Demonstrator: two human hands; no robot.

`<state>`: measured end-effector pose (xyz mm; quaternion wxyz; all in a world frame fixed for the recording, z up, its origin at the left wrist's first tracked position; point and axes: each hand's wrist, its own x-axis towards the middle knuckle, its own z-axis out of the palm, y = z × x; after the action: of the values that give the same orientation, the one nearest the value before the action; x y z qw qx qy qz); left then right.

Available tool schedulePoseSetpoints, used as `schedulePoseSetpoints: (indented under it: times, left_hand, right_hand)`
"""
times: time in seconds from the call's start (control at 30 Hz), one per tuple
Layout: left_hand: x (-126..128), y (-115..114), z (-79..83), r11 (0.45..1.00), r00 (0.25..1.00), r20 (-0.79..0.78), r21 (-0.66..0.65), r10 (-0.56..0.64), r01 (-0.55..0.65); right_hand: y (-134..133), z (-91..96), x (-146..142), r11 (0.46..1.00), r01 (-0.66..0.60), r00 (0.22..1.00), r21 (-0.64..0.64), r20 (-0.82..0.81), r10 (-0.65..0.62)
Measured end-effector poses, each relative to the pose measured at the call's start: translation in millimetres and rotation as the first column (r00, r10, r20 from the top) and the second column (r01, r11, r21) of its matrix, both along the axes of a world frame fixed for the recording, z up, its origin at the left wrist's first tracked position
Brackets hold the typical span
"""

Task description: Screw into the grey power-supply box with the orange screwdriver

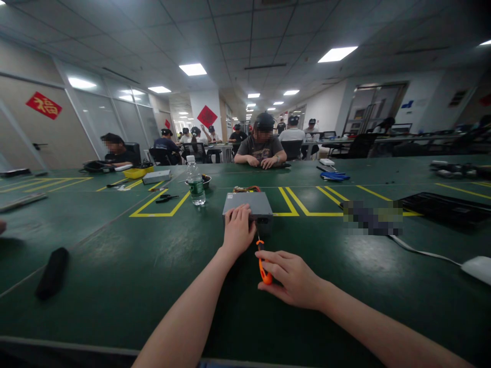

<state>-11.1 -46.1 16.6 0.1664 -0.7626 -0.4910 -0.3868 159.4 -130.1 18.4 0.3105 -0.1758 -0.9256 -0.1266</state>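
Note:
A grey metal computer power supply (249, 200) sits on the green table in front of me, with a bundle of coloured cables (247, 189) at its far side. My left hand (238, 230) grips its near left part, fingers over the top and thumb at the front face. My right hand (289, 276) is closed round the orange and black handle of a screwdriver (264, 268). The screwdriver's thin shaft points away from me, at the front face below the socket. Whether its tip sits in a screw is too small to tell.
A water bottle (196, 186) stands left of the power supply, before a bowl (207, 180). Black pliers (167, 198) lie farther left, a black object (52, 272) nearer. On the right are a black panel (447, 207) and a white cable (418, 251). A person (263, 143) sits opposite.

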Motion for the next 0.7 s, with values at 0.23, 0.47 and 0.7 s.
schedulePoseSetpoints:
  times: [0.23,0.47,0.7]
  left_hand:
    - [0,0,0.5,1.0,1.0,0.0,-0.002,0.001,-0.001]
    - [1,1,-0.3,1.0,1.0,0.0,0.003,-0.002,0.002]
    - [1,1,-0.2,1.0,1.0,-0.013,0.004,0.008,-0.007]
  right_hand:
    - [-6,8.2,1,0.998,-0.004,0.996,-0.063,0.086,0.01]
    - [-1,4.2,2,0.999,0.004,1.0,0.041,-0.005,-0.004]
    - [-4,7.4,3,0.999,0.009,1.0,-0.036,0.001,-0.009]
